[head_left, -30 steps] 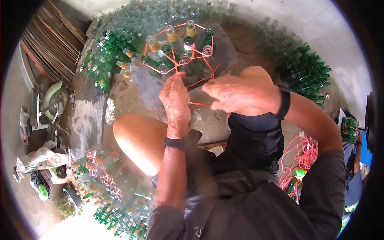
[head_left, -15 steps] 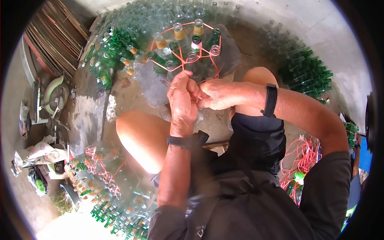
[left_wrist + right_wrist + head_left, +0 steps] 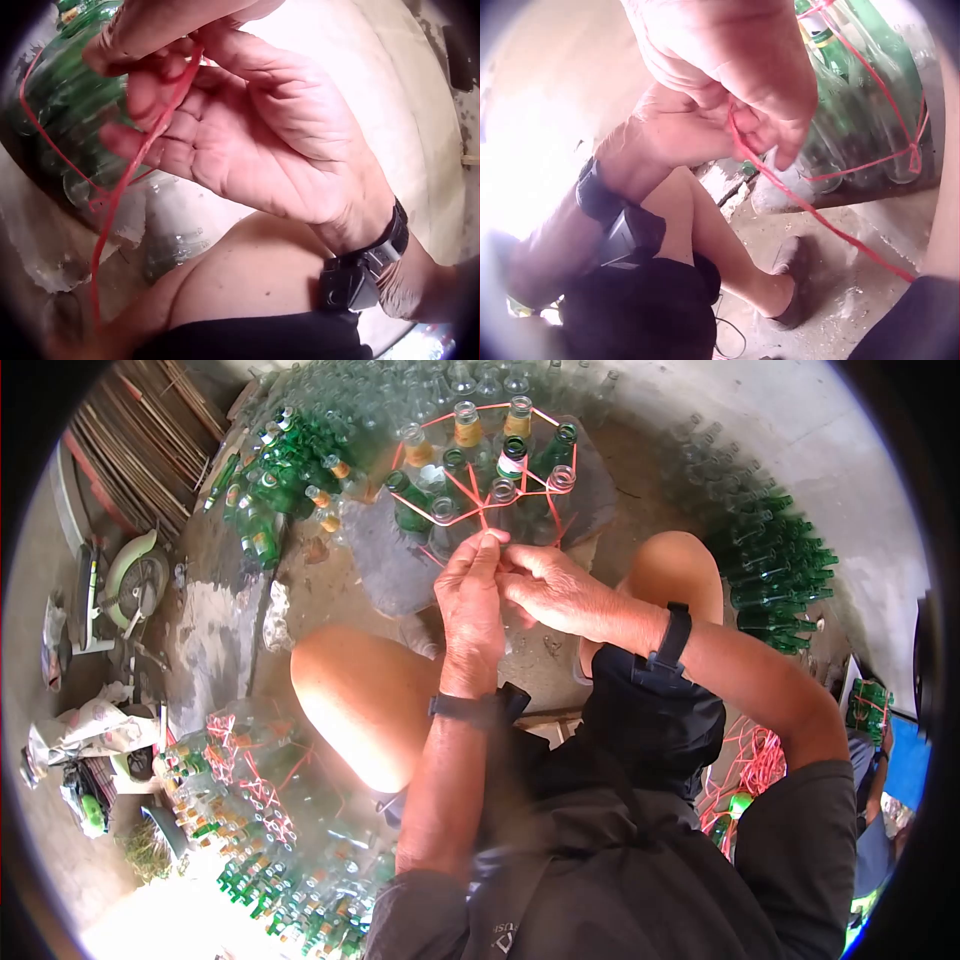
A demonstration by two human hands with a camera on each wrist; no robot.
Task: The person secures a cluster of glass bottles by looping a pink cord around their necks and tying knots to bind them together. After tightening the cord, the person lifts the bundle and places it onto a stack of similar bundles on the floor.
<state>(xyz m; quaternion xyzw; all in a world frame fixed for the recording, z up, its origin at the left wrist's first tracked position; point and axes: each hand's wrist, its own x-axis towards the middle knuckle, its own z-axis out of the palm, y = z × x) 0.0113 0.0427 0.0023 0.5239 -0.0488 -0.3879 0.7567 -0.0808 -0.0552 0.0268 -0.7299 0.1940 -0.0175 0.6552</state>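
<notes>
While my left hand [image 3: 470, 600] pinched the red twine [image 3: 817, 216] between thumb and forefinger, my right hand [image 3: 555, 590] sat against it, fingers bent; couldn't tell whether those gripped any. Twine-looped bottles [image 3: 512, 455] stood upright on the grey slab [image 3: 375, 570], close to its edge on my side.
</notes>
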